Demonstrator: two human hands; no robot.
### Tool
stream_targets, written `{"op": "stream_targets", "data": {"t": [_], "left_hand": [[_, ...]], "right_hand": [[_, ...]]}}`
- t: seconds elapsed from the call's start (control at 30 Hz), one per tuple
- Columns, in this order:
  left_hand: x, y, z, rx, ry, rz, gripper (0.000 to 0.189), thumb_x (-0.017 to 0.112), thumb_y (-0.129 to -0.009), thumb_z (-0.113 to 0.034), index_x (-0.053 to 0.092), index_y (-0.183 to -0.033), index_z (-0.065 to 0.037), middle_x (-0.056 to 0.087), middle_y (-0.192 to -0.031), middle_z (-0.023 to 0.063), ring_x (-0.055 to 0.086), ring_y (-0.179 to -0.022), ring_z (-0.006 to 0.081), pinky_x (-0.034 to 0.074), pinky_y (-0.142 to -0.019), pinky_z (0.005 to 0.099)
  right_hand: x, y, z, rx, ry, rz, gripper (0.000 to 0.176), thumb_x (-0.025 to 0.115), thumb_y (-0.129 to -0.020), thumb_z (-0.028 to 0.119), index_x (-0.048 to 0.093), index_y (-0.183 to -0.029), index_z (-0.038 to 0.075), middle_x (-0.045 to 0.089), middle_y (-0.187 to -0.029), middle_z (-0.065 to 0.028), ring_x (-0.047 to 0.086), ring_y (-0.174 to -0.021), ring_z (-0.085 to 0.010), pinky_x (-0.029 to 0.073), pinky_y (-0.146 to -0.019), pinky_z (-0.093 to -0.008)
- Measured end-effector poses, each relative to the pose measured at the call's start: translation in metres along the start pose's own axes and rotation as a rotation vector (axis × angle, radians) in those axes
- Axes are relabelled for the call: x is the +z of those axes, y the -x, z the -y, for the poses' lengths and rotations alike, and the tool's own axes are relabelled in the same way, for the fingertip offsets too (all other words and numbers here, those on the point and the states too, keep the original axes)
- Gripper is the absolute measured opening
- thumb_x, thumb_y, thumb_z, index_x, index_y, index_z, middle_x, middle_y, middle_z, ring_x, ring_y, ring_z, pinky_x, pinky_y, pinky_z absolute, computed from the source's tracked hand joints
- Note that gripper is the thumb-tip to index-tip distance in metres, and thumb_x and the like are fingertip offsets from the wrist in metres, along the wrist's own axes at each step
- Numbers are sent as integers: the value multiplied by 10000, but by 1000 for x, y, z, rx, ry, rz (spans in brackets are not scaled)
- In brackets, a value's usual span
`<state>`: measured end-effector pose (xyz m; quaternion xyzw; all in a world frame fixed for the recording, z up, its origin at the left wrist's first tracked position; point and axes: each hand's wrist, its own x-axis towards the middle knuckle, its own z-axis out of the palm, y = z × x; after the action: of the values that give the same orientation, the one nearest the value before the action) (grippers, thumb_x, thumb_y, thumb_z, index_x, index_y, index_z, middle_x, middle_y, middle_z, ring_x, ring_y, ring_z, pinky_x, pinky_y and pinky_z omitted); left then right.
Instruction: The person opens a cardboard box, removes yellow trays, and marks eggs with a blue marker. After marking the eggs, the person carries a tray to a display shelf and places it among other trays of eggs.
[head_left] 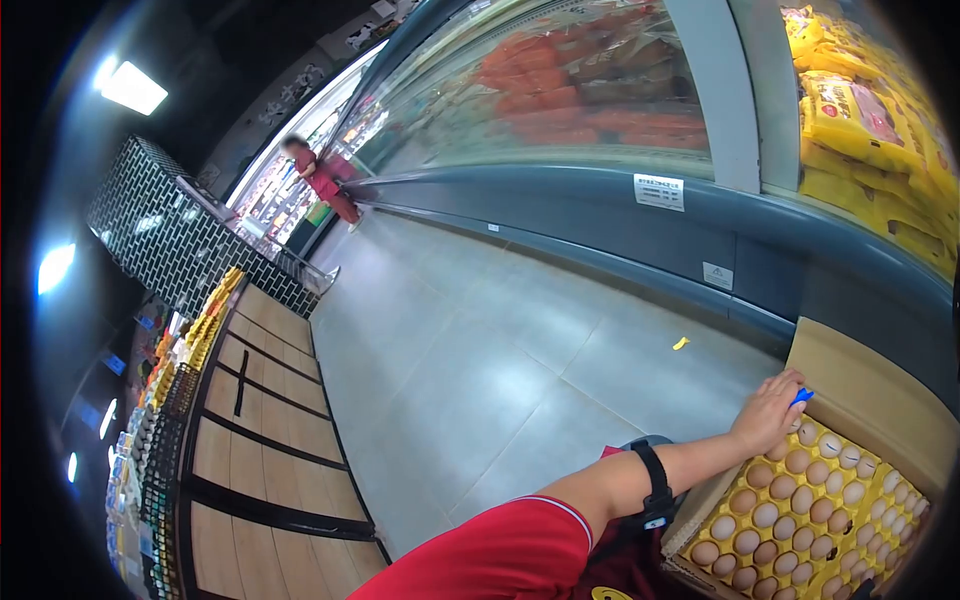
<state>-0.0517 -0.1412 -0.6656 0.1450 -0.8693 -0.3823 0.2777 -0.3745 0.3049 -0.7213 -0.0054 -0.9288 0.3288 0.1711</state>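
Observation:
My left hand (769, 413) is at the upper left edge of an opened cardboard box (870, 370). Its fingers are closed around a small blue object (803, 396), mostly hidden by the hand, whose kind I cannot tell. Inside the box, right below the hand, yellow trays (838, 545) hold rows of brown and pale eggs (783, 487). A black strap with a small device (655, 495) circles my left forearm below the red sleeve. My right hand is out of the picture.
A long glass-fronted freezer (620, 230) runs along the right, with yellow packages (850, 110) at its near end. Wood-panelled shelving (270, 440) stands to the left. A yellow scrap (681, 343) lies on the tiled floor. Far down the aisle stands a person in red (322, 183).

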Motion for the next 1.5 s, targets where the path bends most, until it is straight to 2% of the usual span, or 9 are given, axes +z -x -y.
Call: {"op": "stream_targets", "data": {"t": [0.23,0.33,0.63,0.83,1.03,1.1,1.2,1.3,1.5], "left_hand": [[0,0,3,26,-64,-3,235,464,-904,-177,472,-1044,12,464,-1214,200,384,-1216,342,308,-992,424],[2,0,5,18,-19,-5,227,496,-866,-104,471,-1063,7,464,-1211,203,374,-1227,362,284,-1014,437],[1,0,4,8,-16,2,245,494,-866,-103,463,-1076,18,455,-1221,210,366,-1234,367,276,-1019,442],[2,0,6,28,-81,0,258,457,-908,-183,462,-1080,10,448,-1240,204,375,-1228,347,298,-1006,436],[2,1,5,9,-65,22,266,451,-913,-186,461,-1085,15,445,-1245,214,369,-1232,352,290,-1014,438],[4,1,5,25,-37,-13,232,484,-882,-130,467,-1063,14,459,-1213,207,374,-1225,363,291,-1008,440],[5,1,6,36,-21,-32,217,497,-869,-102,471,-1051,13,466,-1199,203,377,-1221,367,293,-1004,440],[4,2,5,37,-21,-30,209,491,-875,-104,472,-1048,11,465,-1203,203,378,-1220,366,295,-1004,440],[4,2,4,29,-16,-27,198,488,-876,-101,475,-1039,10,467,-1201,205,379,-1218,367,294,-1006,443]], "right_hand": [[3,-8,-10,50,8,-53,247,624,-824,249,600,-892,12,632,-797,-96,579,-725,-250,492,-666,-354],[5,-12,-13,62,13,-74,250,627,-824,256,598,-874,13,627,-787,-100,571,-709,-254,490,-656,-356],[4,-15,-26,115,44,-138,267,635,-824,279,590,-817,16,611,-755,-111,546,-661,-266,483,-626,-361],[2,-18,-34,154,58,-174,285,640,-825,293,585,-780,17,600,-734,-118,530,-629,-274,479,-606,-365],[-1,-22,-46,164,63,-220,308,646,-825,308,580,-742,19,590,-713,-125,513,-597,-283,475,-586,-369],[-2,-23,-50,163,102,-221,316,648,-825,313,578,-729,19,586,-706,-128,508,-587,-286,473,-580,-370],[-2,-28,-57,204,283,-172,320,662,-814,329,570,-767,26,592,-747,-134,522,-640,-280,484,-641,-381],[-1,-32,-64,287,5,-162,376,708,-769,361,552,-828,24,595,-802,-144,535,-693,-281,475,-672,-397],[-8,-20,-39,263,54,-170,343,669,-810,327,511,-883,31,562,-820,-127,514,-730,-268,466,-689,-406]]}}
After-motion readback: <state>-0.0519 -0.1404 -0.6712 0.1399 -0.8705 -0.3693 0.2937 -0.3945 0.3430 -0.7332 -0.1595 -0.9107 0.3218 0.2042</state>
